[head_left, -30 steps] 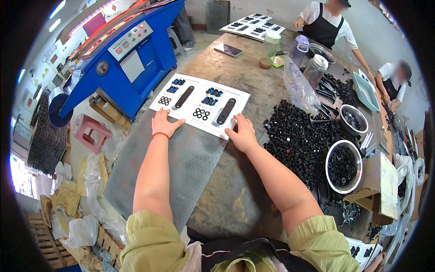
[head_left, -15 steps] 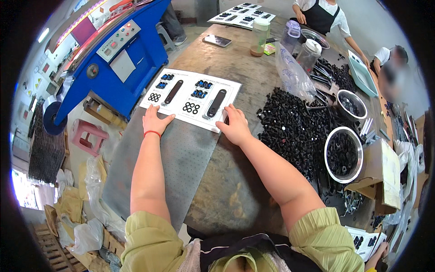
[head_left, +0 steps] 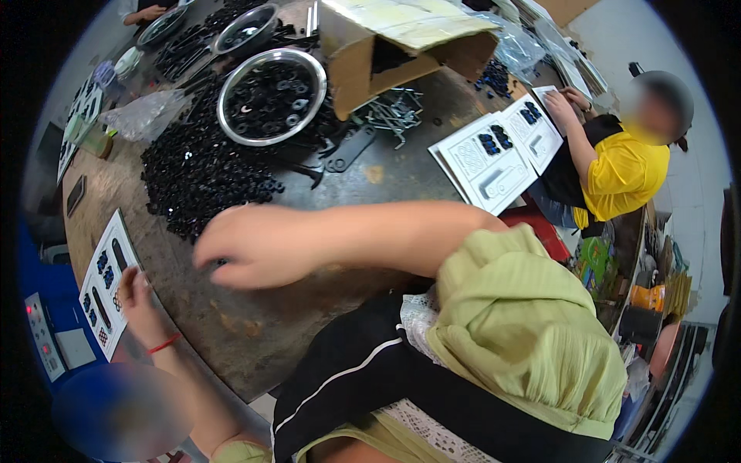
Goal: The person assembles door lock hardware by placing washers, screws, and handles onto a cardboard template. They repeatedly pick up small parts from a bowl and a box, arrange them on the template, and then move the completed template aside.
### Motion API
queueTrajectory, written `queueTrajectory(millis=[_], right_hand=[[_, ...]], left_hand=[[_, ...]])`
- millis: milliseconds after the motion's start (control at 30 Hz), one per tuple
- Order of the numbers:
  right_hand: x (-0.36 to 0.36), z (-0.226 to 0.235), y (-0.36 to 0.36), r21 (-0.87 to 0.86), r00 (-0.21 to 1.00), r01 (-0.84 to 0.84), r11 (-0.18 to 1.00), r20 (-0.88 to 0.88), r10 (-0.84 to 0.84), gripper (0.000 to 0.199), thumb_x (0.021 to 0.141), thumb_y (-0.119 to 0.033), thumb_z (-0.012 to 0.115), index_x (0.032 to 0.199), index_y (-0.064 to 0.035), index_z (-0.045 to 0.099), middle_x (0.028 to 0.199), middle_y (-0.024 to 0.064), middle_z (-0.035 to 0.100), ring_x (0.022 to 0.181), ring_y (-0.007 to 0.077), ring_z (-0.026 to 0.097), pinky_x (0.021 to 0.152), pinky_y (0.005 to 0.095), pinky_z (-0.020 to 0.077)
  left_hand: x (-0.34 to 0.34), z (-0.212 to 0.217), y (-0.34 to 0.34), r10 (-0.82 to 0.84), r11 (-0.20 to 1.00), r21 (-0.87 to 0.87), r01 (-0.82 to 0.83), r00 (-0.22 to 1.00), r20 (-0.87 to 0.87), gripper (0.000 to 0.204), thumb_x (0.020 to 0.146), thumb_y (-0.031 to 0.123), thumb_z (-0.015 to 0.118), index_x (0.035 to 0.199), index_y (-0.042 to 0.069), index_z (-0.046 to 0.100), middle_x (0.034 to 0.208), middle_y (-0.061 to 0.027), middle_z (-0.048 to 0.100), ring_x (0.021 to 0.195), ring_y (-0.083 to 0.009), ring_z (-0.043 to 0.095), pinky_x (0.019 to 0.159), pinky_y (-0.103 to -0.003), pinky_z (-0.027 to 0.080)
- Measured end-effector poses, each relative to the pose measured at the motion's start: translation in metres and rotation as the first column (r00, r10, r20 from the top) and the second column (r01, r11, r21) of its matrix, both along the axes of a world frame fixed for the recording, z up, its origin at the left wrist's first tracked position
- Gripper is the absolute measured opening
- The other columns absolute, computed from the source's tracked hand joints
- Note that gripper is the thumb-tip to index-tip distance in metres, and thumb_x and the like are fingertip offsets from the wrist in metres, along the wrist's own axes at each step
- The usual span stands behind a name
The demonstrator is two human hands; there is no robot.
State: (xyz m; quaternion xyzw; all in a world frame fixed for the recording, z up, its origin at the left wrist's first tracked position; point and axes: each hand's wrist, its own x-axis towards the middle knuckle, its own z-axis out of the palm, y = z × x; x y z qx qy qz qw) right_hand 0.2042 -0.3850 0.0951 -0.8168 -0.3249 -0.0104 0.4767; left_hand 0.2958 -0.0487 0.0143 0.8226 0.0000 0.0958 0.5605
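Note:
A white printed card [head_left: 114, 330] lies at the left of the table, with black levers, small blue-and-black parts and black rings on it. My left hand [head_left: 140, 306], with a red cord at the wrist, is at the card's near edge, fingers stretched out and nothing seen in them. Over the bare tabletop, my right hand [head_left: 251, 245] is smeared by motion, its fingers bent downward; whether they hold anything is hidden. Just beyond it spreads a heap of small black parts [head_left: 181, 174].
Past the heap are a steel bowl of black washers [head_left: 224, 123], a cardboard box [head_left: 351, 81] and bent metal rods [head_left: 394, 114]. A co-worker in yellow [head_left: 625, 166] handles white cards [head_left: 463, 158] at the right. A phone [head_left: 76, 194] lies far left.
The view has swung to the right, bringing the co-worker in yellow into sight. My right hand has left the card and moved toward the black parts. My left hand stays by the card.

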Motion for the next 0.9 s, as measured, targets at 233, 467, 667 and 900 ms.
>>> queueTrajectory(millis=[233, 467, 667, 900], right_hand=[[-0.156, -0.043, -0.249, -0.099, 0.349, 0.93, 0.355, -0.067, -0.935, 0.027, 0.09, -0.011, 0.054, 0.111, -0.0017, 0.068, 0.11, 0.0194, 0.067, 0.11, 0.0335, 0.06, 0.098, 0.0401, 0.046], [-0.243, -0.106, -0.402, -0.4, -0.13, 0.887, -0.231, 0.264, -0.956, 0.032, 0.087, -0.012, 0.05, 0.107, 0.0021, 0.07, 0.108, 0.0242, 0.067, 0.103, 0.0397, 0.062, 0.096, 0.0441, 0.0472], [-0.244, -0.125, -0.415, -0.348, -0.193, 0.918, -0.188, 0.02, -0.981, 0.029, 0.087, -0.012, 0.052, 0.105, 0.0026, 0.07, 0.103, 0.023, 0.069, 0.099, 0.0375, 0.066, 0.091, 0.0407, 0.0505], [-0.24, -0.136, -0.417, -0.264, -0.172, 0.955, -0.136, -0.119, -0.978, 0.027, 0.088, -0.01, 0.056, 0.108, 0.003, 0.069, 0.102, 0.0202, 0.071, 0.094, 0.0311, 0.068, 0.087, 0.036, 0.0516]], left_hand=[[-0.134, 0.015, -0.283, -0.806, 0.59, -0.445, 0.673, 0.466, -0.365, 0.026, 0.091, 0.013, 0.067, 0.113, -0.001, 0.065, 0.097, -0.0052, 0.067, 0.087, -0.012, 0.063, 0.075, -0.026, 0.052], [-0.184, -0.043, -0.453, -0.779, 0.613, -0.574, 0.542, 0.296, -0.553, 0.042, 0.093, 0.018, 0.066, 0.125, -0.007, 0.056, 0.107, -0.0152, 0.068, 0.091, -0.0186, 0.068, 0.073, -0.029, 0.056], [-0.179, -0.045, -0.485, -0.699, 0.667, -0.412, 0.621, 0.329, -0.635, 0.031, 0.096, 0.018, 0.062, 0.114, -0.007, 0.059, 0.095, -0.0128, 0.07, 0.077, -0.0171, 0.069, 0.064, -0.027, 0.054], [-0.186, -0.038, -0.491, -0.668, 0.692, -0.321, 0.646, 0.405, -0.625, 0.029, 0.09, 0.008, 0.067, 0.111, -0.007, 0.053, 0.089, -0.0134, 0.069, 0.074, -0.0166, 0.069, 0.061, -0.027, 0.054]])
